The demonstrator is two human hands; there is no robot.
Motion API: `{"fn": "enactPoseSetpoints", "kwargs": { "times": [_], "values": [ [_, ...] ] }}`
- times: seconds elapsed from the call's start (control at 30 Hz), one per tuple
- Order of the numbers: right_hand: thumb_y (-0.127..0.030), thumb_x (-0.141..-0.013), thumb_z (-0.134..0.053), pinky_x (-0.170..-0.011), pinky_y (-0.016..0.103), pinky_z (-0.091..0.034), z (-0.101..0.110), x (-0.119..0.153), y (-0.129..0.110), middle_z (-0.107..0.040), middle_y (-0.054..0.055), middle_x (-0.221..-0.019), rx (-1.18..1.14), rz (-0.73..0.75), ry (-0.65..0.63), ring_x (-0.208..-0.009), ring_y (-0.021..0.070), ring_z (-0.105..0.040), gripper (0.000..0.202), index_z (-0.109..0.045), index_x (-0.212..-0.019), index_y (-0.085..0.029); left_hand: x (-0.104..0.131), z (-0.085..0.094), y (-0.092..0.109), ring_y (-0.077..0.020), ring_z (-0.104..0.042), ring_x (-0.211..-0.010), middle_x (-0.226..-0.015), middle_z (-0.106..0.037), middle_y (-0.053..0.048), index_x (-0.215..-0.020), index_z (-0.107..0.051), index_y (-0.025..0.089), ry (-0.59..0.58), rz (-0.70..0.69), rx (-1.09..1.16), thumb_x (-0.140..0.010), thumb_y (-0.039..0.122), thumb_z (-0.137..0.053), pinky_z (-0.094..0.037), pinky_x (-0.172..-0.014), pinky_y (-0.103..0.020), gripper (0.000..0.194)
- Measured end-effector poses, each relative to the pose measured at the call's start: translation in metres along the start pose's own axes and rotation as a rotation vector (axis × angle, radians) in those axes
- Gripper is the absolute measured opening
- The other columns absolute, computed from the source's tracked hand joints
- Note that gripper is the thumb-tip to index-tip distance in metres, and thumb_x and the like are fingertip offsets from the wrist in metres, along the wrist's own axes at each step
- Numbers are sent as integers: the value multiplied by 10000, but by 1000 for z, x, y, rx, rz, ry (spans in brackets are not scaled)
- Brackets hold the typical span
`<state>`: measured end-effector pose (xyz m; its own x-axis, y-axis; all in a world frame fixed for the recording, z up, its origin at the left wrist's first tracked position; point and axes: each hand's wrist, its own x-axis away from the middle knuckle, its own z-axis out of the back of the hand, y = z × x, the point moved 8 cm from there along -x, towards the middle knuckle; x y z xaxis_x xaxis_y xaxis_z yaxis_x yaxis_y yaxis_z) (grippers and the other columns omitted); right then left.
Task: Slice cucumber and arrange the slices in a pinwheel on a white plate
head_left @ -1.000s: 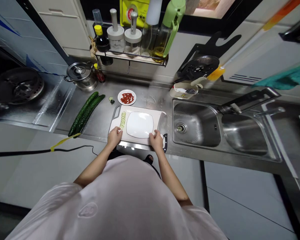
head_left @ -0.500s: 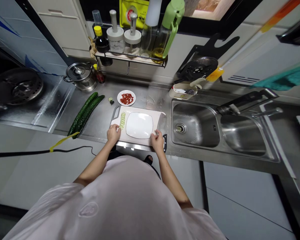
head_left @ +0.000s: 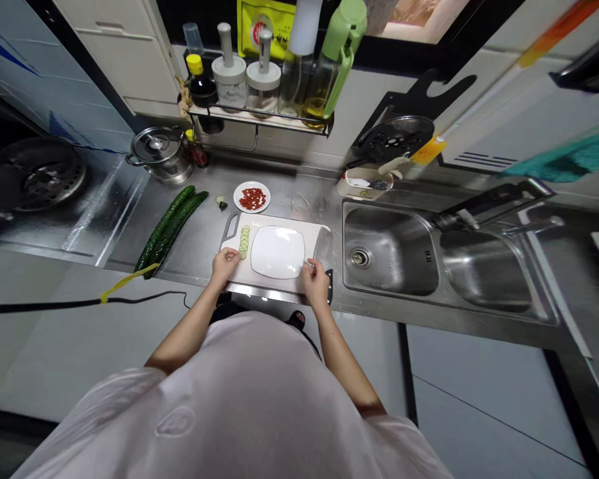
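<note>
A white plate (head_left: 278,251) lies on the pale cutting board (head_left: 299,285). Along its left side runs a column of thin cucumber slices (head_left: 244,239), overlapping one another. My left hand (head_left: 224,266) is closed in a pinch at the lowest slice. My right hand (head_left: 316,282) is by the plate's right edge with thumb and fingers pinched together; whatever is between them is too small to make out. A cleaver (head_left: 323,243) rests on the board's right end, its dark handle partly behind my right hand.
Two whole cucumbers (head_left: 170,229) lie to the left. Behind the board are a small plate of chopped red pieces (head_left: 252,197) and cucumber scraps (head_left: 221,203). A lidded pot (head_left: 160,153) stands at the back left, a double sink (head_left: 389,249) at the right.
Both hands stay almost in place. My right hand has shifted very slightly right, a little away from the plate's edge. Plate and slices look the same.
</note>
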<state>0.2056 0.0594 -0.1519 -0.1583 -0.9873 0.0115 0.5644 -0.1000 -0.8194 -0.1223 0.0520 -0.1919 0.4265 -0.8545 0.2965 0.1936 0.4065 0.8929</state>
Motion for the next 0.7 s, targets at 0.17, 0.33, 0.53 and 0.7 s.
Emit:
{"fn": "enactPoseSetpoints", "kwargs": {
  "times": [0.17, 0.33, 0.53, 0.7],
  "values": [
    [-352, -895, -441, -682, 282, -426, -5, 4, -62, -612, 35, -835, 133, 248, -101, -661, 150, -535, 281, -608, -1042, -179, 18, -18, 32, -81, -447, -528, -582, -518, 39, -745, -596, 168, -167, -75, 63, -630, 375, -702, -353, -547, -201, 259],
    [-274, -911, -449, -829, 347, -435, -25, 21, -117, -576, 85, -1072, 249, 557, -308, -992, 226, -498, 269, -595, -1131, -221, 45, -40, 65, -92, -467, -565, -621, -555, 29, -751, -624, 184, -332, -230, -157, -679, 350, -666, -365, -586, -214, 187],
    [-205, -908, -449, -852, 383, -429, -41, 31, -126, -557, 86, -1081, 291, 644, -416, -1007, 234, -451, 222, -621, -1048, -215, 62, -54, 80, -100, -498, -599, -681, -601, 18, -769, -618, 187, -427, -296, -249, -712, 324, -618, -384, -606, -215, 148],
    [-200, -918, -433, -833, 367, -423, -43, 32, -127, -569, 79, -1026, 292, 654, -423, -964, 225, -449, 203, -614, -1011, -205, 63, -56, 80, -100, -500, -593, -686, -607, 19, -781, -614, 189, -446, -306, -271, -714, 320, -614, -387, -601, -215, 147]
  ]
}}
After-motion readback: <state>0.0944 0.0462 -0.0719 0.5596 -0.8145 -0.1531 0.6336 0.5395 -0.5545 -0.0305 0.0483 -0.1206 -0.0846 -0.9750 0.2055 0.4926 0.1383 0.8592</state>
